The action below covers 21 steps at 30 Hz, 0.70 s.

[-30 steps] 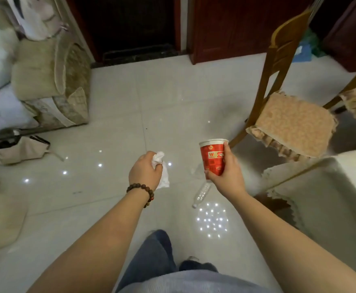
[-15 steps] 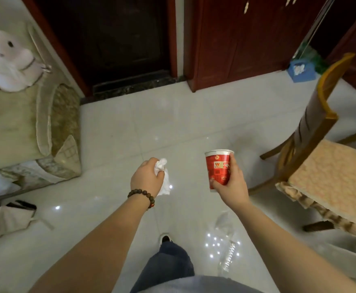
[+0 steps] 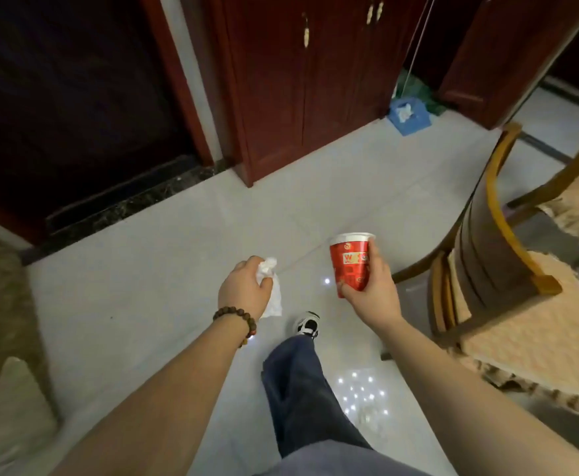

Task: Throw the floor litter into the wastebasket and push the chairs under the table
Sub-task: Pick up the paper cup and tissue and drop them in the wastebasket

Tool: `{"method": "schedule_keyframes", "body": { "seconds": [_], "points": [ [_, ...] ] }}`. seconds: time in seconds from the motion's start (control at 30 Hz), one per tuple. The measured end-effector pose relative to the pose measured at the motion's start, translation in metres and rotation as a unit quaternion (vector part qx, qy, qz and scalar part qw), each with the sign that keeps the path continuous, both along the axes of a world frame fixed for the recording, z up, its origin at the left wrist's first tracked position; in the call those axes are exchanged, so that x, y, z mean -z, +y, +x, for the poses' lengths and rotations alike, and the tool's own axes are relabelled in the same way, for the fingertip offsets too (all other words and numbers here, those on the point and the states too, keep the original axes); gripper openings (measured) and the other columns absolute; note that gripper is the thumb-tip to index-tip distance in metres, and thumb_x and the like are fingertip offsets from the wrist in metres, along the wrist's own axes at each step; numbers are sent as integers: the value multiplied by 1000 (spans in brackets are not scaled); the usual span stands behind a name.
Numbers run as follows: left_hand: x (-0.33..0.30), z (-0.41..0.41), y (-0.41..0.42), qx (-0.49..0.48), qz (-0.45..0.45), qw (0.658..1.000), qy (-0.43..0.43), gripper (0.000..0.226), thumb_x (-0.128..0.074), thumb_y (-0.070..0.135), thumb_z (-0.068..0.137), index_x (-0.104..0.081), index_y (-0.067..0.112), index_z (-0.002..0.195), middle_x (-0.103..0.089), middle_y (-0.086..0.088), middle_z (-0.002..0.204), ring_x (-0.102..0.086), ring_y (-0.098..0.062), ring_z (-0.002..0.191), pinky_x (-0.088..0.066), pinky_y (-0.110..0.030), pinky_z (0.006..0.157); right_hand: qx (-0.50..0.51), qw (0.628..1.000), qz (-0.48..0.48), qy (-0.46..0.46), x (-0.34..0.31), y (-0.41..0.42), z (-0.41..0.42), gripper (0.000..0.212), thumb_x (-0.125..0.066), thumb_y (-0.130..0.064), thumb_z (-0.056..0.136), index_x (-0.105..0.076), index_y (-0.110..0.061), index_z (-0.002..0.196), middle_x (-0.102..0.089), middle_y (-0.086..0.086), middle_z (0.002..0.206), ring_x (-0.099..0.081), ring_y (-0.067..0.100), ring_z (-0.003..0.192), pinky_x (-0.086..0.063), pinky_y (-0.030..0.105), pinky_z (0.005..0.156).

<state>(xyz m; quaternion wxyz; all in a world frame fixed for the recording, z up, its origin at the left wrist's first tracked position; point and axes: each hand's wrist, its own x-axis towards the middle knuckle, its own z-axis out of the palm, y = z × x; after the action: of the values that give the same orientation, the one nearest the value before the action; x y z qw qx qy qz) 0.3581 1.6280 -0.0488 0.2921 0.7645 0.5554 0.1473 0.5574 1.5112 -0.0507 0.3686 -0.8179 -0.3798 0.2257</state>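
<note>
1. The left hand (image 3: 245, 292) is closed in a fist around a crumpled white tissue (image 3: 270, 286), whose loose end hangs down past the thumb side of the hand. A bracelet of dark wooden beads (image 3: 238, 321) circles the left wrist.
2. The right hand (image 3: 372, 292) is wrapped around a red paper cup (image 3: 350, 264) with a white rim. The cup stands upright, thumb on its near side and fingers around the right side.
3. Both hands are held out over the pale tiled floor (image 3: 150, 286), the tissue to the left and the cup to the right, a little apart from each other.
4. To the right stands a wooden chair (image 3: 497, 255) with a curved back rail and a beige, frilled seat cushion (image 3: 535, 338). It stands out on the open floor, its back toward the cup hand.
5. A second chair (image 3: 576, 197) with a similar cushion shows at the far right edge, partly cut off.
6. Far right, by the dark red cabinet doors (image 3: 302, 91), a blue tissue box (image 3: 409, 115) sits on the floor.
7. Near the bottom, a leg in dark trousers (image 3: 302, 389) steps forward, and a black-and-white shoe (image 3: 307, 324) lies between the two hands.
8. A clear, crumpled piece of litter (image 3: 370, 419) lies on the floor just right of the leg, among bright light reflections; what it is cannot be told.
</note>
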Motion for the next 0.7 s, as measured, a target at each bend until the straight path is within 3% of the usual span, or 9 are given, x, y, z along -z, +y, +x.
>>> {"method": "schedule_keyframes", "body": {
  "seconds": [0.1, 0.33, 0.7],
  "points": [
    [3, 57, 71, 18, 4, 1000, 3, 22, -53, 26, 94, -59, 17, 113, -61, -7, 106, -57, -27, 93, -48, -33, 77, 25, 1000, 18, 4, 5, 66, 53, 99, -74, -19, 76, -8, -28, 150, -41, 9, 132, -48, 26, 115, -39, 31, 88],
    [-20, 219, 233, 77, 19, 997, 10, 20, -54, 29, 93, -60, 19, 110, -63, -7, 104, -59, -27, 96, -49, -34, 78, 99, 995, 29, 0, -17, 202, 200, 100, -75, -21, 75, -9, -27, 150, -40, 9, 139, -46, 26, 121, -38, 32, 94],
    [-26, 482, 369, 244, 27, 969, -3, 23, -56, 23, 91, -60, 16, 113, -63, -8, 104, -58, -27, 91, -40, -28, 69, 255, 966, 32, -8, -16, 297, 405, 101, -76, -22, 73, -11, -27, 150, -41, 8, 139, -46, 25, 120, -40, 34, 96]
  ]
}}
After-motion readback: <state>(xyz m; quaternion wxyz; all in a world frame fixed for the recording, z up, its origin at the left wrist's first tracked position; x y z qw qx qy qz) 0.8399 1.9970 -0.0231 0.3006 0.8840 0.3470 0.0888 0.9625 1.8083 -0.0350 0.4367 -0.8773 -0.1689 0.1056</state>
